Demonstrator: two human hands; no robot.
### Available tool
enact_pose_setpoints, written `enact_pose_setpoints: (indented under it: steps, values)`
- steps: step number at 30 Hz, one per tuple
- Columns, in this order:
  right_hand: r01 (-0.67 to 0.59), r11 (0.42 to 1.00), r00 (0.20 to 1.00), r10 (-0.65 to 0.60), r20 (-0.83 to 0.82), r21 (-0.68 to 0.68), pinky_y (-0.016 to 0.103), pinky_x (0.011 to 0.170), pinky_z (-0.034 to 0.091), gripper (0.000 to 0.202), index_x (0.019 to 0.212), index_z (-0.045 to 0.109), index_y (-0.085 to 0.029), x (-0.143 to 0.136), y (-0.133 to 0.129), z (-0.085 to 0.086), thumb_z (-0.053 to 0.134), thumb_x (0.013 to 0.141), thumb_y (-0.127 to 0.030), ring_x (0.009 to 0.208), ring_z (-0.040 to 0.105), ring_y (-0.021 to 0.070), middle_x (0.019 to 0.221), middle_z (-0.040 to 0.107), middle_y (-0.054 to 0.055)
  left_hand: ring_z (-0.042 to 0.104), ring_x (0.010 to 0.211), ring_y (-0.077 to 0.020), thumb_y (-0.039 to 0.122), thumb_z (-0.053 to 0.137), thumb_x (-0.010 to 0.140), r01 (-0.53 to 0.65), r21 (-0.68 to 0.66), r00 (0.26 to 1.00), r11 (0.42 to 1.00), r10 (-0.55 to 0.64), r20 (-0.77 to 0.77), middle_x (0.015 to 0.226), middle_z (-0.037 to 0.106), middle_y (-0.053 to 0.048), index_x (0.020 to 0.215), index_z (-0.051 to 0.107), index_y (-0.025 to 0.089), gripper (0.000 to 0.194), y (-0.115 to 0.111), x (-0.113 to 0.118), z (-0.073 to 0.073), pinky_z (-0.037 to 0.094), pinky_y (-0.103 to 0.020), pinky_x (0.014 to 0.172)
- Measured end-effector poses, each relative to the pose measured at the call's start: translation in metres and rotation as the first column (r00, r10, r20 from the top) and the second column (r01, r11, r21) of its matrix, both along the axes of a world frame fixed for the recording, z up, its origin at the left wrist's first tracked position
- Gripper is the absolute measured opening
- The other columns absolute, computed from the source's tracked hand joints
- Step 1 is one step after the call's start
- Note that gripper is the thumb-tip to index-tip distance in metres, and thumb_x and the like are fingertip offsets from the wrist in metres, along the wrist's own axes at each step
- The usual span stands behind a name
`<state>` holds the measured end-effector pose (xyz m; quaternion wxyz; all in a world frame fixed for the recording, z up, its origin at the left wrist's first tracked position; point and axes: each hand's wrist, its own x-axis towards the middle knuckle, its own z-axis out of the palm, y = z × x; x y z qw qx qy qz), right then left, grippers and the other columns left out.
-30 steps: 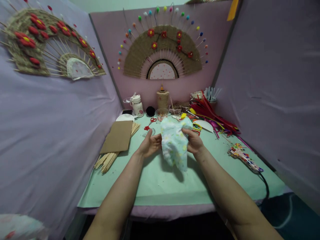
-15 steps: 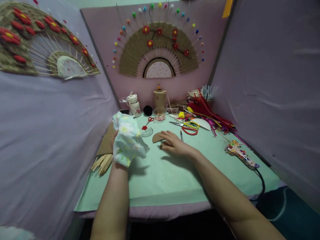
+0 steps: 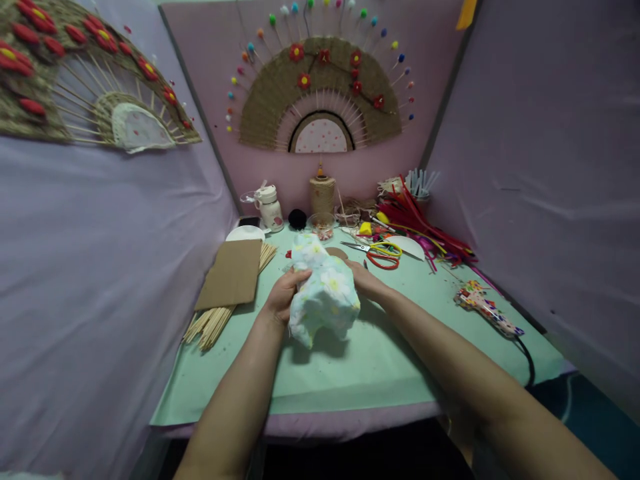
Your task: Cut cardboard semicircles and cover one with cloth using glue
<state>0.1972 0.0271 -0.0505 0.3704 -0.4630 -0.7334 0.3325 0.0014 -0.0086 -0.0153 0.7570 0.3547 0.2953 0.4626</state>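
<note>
My left hand grips a crumpled piece of floral fabric, white with yellow and green flowers, held just above the mint-green table mat. My right hand is at the fabric's right side, largely hidden behind it; whether it grips the fabric or something under it cannot be told. A brown half-round cardboard piece peeks out behind the fabric.
A cardboard sheet lies on a bundle of bamboo sticks at left. Scissors, pipe cleaners, a twine spool, a white bottle and small bowls crowd the back. A glue gun lies right. Woven fans hang on the walls.
My left hand has carried the fabric from the left side back to the table's middle. My right hand stayed near the cardboard piece, and the fabric now covers most of it.
</note>
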Motion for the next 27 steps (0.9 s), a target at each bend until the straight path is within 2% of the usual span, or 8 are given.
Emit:
enact_pose_setpoints:
  steps: [2, 5, 9, 12, 14, 17, 21, 27]
  values:
    - [-0.074, 0.991, 0.994, 0.064, -0.090, -0.111, 0.044, 0.083, 0.053, 0.066, 0.114, 0.064, -0.019, 0.008, -0.026, 0.011, 0.020, 0.094, -0.063, 0.100, 0.066, 0.0268, 0.108, 0.071, 0.013, 0.070, 0.086, -0.0278, 0.017, 0.073, 0.065, 0.064, 0.002, 0.989, 0.998, -0.063, -0.135, 0.096, 0.074, -0.009, 0.117, 0.061, 0.014, 0.053, -0.008, -0.003, 0.007, 0.054, -0.036, 0.079]
    - [-0.344, 0.840, 0.817, 0.047, -0.574, -0.420, 0.041, 0.073, 0.055, 0.069, 0.113, 0.061, -0.020, 0.024, -0.067, 0.032, 0.040, 0.080, -0.077, 0.086, 0.068, 0.0261, 0.103, 0.070, 0.012, 0.070, 0.081, -0.0264, 0.019, 0.077, 0.062, 0.302, 0.011, 0.911, 0.953, -0.285, -0.297, 0.097, 0.073, -0.008, 0.118, 0.062, 0.016, 0.058, -0.021, -0.007, 0.029, 0.053, -0.032, 0.070]
    - [-0.212, 0.849, 0.726, -0.194, -0.659, -0.483, 0.029, 0.064, 0.051, 0.055, 0.107, 0.060, -0.022, 0.037, -0.102, 0.043, 0.080, 0.060, -0.043, 0.068, 0.064, 0.0172, 0.086, 0.068, 0.003, 0.067, 0.091, -0.0265, 0.021, 0.076, 0.068, 0.582, 0.122, 0.737, 0.804, -0.458, -0.498, 0.098, 0.072, -0.006, 0.116, 0.064, 0.019, 0.050, -0.007, -0.009, 0.056, 0.052, -0.033, 0.076]
    - [0.161, 0.877, 0.816, -0.376, -0.439, -0.453, 0.027, 0.058, 0.046, 0.038, 0.095, 0.060, -0.020, 0.046, -0.108, 0.022, 0.075, 0.065, -0.038, 0.060, 0.057, 0.0148, 0.073, 0.061, -0.001, 0.065, 0.081, -0.0235, 0.018, 0.081, 0.057, 0.578, 0.251, 0.605, 0.777, -0.201, -0.771, 0.083, 0.070, -0.002, 0.113, 0.066, 0.021, 0.059, 0.024, -0.009, 0.044, 0.049, -0.031, 0.077]
    - [0.388, 0.874, 0.876, -0.449, -0.177, -0.293, 0.030, 0.061, 0.046, 0.032, 0.094, 0.059, -0.018, 0.054, -0.109, 0.002, 0.069, 0.070, -0.038, 0.064, 0.056, 0.0171, 0.072, 0.059, 0.000, 0.064, 0.079, -0.0241, 0.015, 0.081, 0.053, 0.441, 0.352, 0.463, 0.825, 0.127, -0.877, 0.073, 0.067, -0.001, 0.109, 0.068, 0.020, 0.057, 0.036, -0.011, 0.024, 0.047, -0.033, 0.081]
    - [0.515, 0.856, 0.849, -0.516, 0.112, 0.040, 0.040, 0.076, 0.048, 0.040, 0.111, 0.055, -0.016, 0.067, -0.110, -0.020, 0.062, 0.077, -0.036, 0.086, 0.060, 0.0254, 0.095, 0.062, 0.010, 0.062, 0.091, -0.0273, 0.023, 0.074, 0.066, 0.333, 0.542, 0.335, 0.772, 0.440, -0.833, 0.092, 0.067, -0.008, 0.109, 0.067, 0.020, 0.044, 0.026, -0.017, -0.004, 0.045, -0.037, 0.088]
    - [0.371, 0.882, 0.862, -0.444, 0.247, 0.291, 0.045, 0.089, 0.047, 0.035, 0.118, 0.052, -0.019, 0.077, -0.118, -0.020, 0.054, 0.086, -0.032, 0.104, 0.057, 0.0280, 0.112, 0.060, 0.015, 0.058, 0.104, -0.0275, 0.030, 0.063, 0.080, 0.615, 0.494, 0.288, 0.615, 0.407, -0.866, 0.111, 0.063, -0.012, 0.107, 0.065, 0.019, 0.029, -0.017, -0.027, -0.019, 0.043, -0.040, 0.094]
    - [-0.082, 0.972, 0.890, -0.029, 0.455, 0.222, 0.043, 0.091, 0.047, 0.020, 0.104, 0.062, -0.020, 0.074, -0.127, -0.016, 0.051, 0.087, -0.020, 0.104, 0.058, 0.0256, 0.110, 0.065, 0.012, 0.056, 0.105, -0.0250, 0.024, 0.049, 0.090, 0.704, 0.458, 0.198, 0.543, 0.469, -0.861, 0.110, 0.063, -0.011, 0.098, 0.065, 0.018, 0.019, -0.058, -0.046, -0.035, 0.045, -0.040, 0.092]
